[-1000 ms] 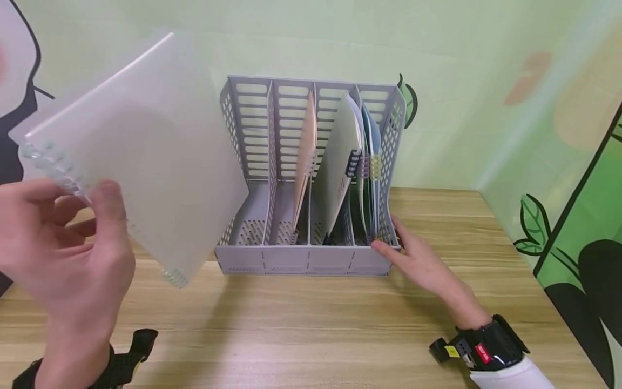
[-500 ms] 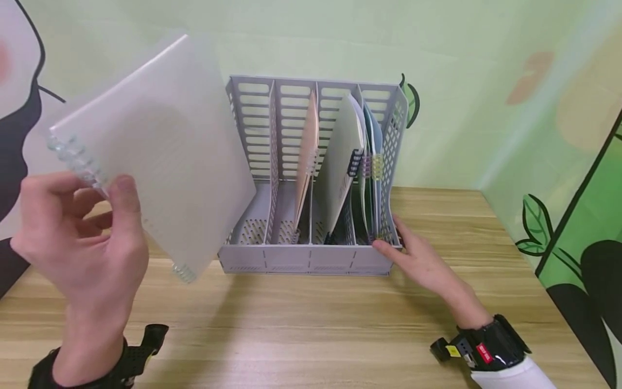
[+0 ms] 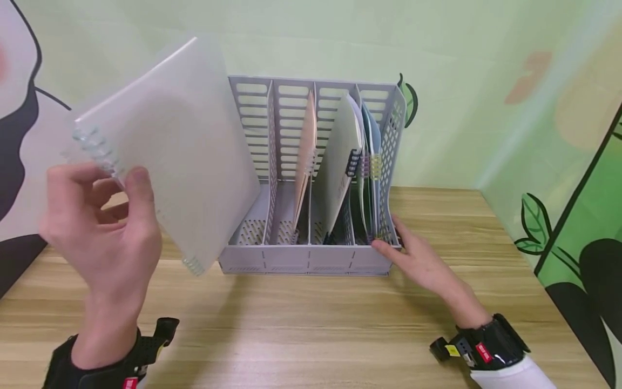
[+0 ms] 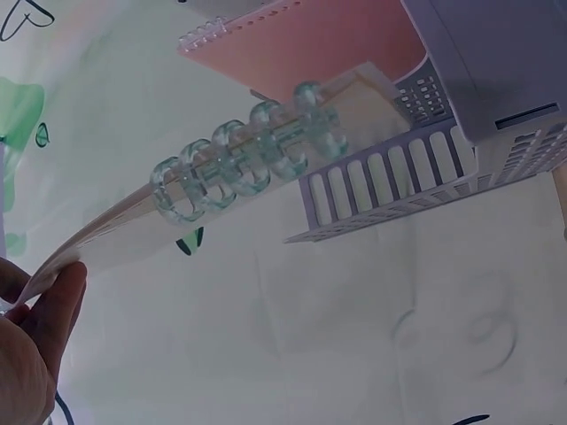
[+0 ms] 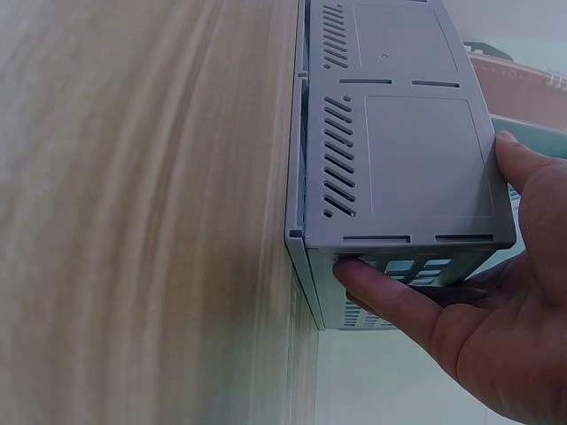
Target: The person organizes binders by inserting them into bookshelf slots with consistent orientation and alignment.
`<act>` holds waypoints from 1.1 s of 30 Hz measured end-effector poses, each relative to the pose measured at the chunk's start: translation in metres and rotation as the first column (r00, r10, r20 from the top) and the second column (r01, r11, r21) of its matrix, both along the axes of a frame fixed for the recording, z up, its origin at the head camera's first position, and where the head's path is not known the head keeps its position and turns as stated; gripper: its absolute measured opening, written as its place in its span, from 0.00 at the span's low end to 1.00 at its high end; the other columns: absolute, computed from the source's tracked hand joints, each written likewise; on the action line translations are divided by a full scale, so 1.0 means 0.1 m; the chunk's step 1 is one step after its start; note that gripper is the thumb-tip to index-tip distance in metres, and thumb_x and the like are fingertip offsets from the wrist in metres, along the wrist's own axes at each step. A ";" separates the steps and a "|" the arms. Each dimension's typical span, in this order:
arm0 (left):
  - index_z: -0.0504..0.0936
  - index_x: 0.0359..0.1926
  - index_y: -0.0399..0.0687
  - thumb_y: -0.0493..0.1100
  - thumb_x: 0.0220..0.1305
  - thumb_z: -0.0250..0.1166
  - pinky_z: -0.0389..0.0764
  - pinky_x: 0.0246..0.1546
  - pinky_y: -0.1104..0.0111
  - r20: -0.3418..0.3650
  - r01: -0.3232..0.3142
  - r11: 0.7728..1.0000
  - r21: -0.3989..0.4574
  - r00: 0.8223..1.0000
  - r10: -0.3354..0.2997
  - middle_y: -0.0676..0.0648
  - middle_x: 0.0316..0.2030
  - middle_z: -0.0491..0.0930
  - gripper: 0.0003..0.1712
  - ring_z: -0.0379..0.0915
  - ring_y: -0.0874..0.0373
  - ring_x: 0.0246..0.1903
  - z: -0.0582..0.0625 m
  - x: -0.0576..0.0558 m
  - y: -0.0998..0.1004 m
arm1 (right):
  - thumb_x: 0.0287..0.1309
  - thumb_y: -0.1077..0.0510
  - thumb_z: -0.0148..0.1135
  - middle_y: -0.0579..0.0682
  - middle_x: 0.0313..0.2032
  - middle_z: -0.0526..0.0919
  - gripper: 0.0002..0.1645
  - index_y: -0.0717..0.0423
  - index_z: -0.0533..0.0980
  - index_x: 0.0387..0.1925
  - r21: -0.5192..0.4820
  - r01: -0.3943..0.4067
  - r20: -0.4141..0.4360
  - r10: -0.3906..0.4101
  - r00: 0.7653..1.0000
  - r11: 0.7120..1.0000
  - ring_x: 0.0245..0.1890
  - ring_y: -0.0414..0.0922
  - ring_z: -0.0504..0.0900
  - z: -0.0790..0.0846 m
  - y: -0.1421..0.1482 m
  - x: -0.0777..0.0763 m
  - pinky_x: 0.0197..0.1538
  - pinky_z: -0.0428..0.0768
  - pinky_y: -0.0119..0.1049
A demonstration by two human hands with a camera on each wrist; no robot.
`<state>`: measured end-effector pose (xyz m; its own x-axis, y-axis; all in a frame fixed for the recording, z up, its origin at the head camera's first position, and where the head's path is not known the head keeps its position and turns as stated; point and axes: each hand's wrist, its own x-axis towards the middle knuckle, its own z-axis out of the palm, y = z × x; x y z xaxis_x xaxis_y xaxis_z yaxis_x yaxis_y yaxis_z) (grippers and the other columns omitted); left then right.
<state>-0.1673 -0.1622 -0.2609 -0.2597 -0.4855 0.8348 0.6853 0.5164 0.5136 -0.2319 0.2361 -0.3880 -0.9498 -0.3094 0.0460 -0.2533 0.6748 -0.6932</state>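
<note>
My left hand pinches a notebook with a frosted translucent cover by its spine, thumb in front and fingers behind. The notebook is tilted in the air, left of a grey desktop file organizer and overlapping its left edge in the head view. Clear binder rings along the spine show large in the left wrist view. My right hand holds the organizer's front right corner. Its thumb lies on the top of the front lip, and its fingers are against the outer side wall.
Inside the organizer stand a pink notebook, a pale notebook with black rings leaning in its slot, and blue-green notebooks at the right. The wooden table meets a pale green printed wall behind.
My left hand has carried the notebook to the right, closer to the organizer's left side. My right hand and the organizer have stayed in place.
</note>
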 end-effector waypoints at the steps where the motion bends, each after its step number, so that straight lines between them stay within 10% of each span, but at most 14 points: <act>1: 0.77 0.37 0.25 0.33 0.58 0.67 0.78 0.27 0.80 0.000 -0.001 1.000 -0.005 1.000 0.001 0.38 0.34 0.80 0.11 0.85 0.58 0.31 0.00 -0.01 0.00 | 0.70 0.38 0.53 0.62 0.67 0.63 0.49 0.56 0.43 0.78 0.001 0.001 0.000 -0.001 1.000 1.000 0.64 0.60 0.67 0.00 0.00 0.00 0.64 0.64 0.50; 33: 0.77 0.38 0.29 0.36 0.63 0.63 0.79 0.31 0.80 0.118 -0.103 0.992 -0.073 0.987 0.111 0.51 0.37 0.83 0.10 0.84 0.63 0.38 -0.02 -0.26 0.07 | 0.69 0.36 0.53 0.62 0.67 0.63 0.50 0.55 0.44 0.78 0.007 0.009 0.003 -0.009 1.000 1.000 0.64 0.60 0.68 0.00 0.01 0.00 0.63 0.64 0.50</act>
